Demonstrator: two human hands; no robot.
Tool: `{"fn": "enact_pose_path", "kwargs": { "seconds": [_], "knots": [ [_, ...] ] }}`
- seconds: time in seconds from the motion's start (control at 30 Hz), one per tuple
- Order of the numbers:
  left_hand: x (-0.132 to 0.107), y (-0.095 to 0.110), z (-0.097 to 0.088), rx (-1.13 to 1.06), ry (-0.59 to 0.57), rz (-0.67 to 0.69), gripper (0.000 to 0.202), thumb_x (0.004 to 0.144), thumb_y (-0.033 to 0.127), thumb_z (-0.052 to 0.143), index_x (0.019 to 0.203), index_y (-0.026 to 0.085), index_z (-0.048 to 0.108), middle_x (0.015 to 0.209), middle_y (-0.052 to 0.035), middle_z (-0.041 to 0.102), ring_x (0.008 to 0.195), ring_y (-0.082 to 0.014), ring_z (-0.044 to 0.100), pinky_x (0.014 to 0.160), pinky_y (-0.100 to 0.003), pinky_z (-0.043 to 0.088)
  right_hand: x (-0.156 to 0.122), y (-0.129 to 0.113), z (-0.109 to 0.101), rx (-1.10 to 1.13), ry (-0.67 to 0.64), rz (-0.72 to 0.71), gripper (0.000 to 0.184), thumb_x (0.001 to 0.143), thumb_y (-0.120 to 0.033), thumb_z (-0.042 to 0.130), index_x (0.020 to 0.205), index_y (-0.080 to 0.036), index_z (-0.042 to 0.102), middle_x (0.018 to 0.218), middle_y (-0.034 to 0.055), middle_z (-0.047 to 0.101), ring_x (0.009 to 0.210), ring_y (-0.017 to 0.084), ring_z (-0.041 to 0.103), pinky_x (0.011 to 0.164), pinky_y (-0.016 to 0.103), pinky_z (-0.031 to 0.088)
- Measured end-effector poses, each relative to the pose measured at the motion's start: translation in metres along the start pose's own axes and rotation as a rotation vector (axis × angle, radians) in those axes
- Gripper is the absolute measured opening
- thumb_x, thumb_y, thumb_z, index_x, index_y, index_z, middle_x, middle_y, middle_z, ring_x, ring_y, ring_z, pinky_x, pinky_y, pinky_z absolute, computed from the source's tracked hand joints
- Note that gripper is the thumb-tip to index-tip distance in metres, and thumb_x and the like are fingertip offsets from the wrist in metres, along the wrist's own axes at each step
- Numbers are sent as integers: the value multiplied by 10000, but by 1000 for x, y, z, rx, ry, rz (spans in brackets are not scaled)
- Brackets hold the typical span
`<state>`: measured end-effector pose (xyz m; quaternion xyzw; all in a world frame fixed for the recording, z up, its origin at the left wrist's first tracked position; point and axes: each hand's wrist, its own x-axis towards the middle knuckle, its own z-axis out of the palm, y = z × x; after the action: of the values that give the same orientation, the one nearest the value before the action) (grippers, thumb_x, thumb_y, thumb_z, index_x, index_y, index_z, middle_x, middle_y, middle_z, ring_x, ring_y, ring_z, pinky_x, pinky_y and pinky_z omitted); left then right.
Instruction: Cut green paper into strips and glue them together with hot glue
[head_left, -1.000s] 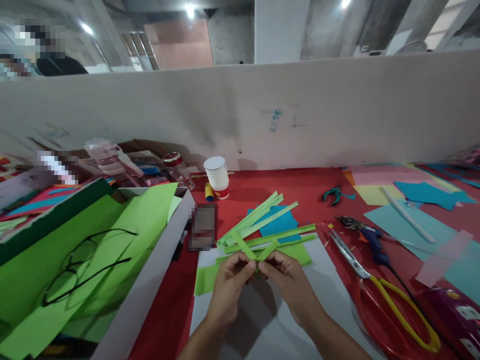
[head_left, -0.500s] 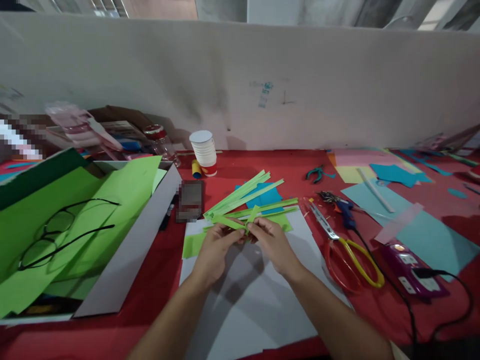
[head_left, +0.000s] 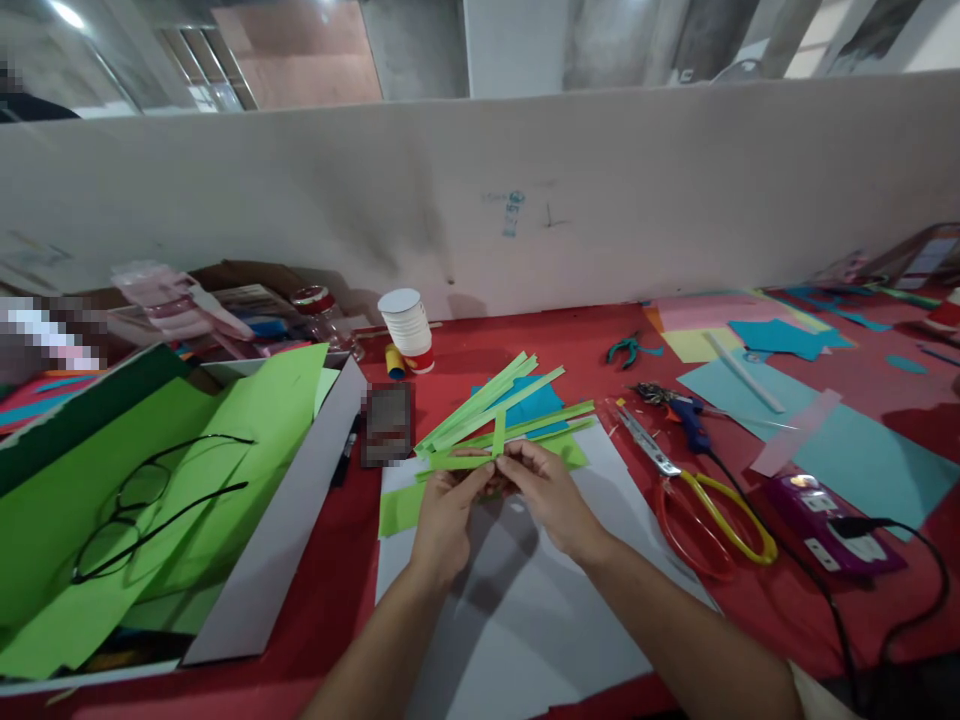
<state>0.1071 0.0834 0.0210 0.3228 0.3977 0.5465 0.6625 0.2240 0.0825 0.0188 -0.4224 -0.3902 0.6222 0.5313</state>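
Between my two hands is a light green paper strip (head_left: 459,462), bent so that one end points up and the other runs left. My left hand (head_left: 450,510) pinches it from the left, thumb on top. My right hand (head_left: 541,490) grips it at the bend, its fingertips almost touching the left ones; the fold itself is partly covered. Just beyond the hands lie several loose green paper strips (head_left: 480,402), some over a blue paper piece (head_left: 534,397). Under the hands is a white sheet (head_left: 517,620), with a green paper piece (head_left: 399,511) at its left.
At left, a white box (head_left: 281,560) holds green paper and eyeglasses (head_left: 139,510). A paper cup (head_left: 406,325) and a dark phone-like object (head_left: 387,425) stand nearby. To the right lie scissors (head_left: 720,520), a glue gun (head_left: 688,422), a corded purple power strip (head_left: 832,530) and pliers (head_left: 624,350).
The strip's raised end now stands more upright, and its left part lies more level. The hands stay close together on it. The head view has tilted up slightly.
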Motion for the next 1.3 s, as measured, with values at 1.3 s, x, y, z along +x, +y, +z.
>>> {"fn": "enact_pose_path", "kwargs": {
  "seconds": [1.3],
  "knots": [
    [11, 0, -12, 43, 42, 6, 307, 563, 255, 829, 821, 155, 696, 682, 5, 668, 592, -89, 586, 600, -205, 471, 0, 8, 0, -96, -6, -88, 221, 692, -273, 679, 894, -191, 718, 805, 25, 698, 749, 179, 612, 744, 320, 489]
  ]
}}
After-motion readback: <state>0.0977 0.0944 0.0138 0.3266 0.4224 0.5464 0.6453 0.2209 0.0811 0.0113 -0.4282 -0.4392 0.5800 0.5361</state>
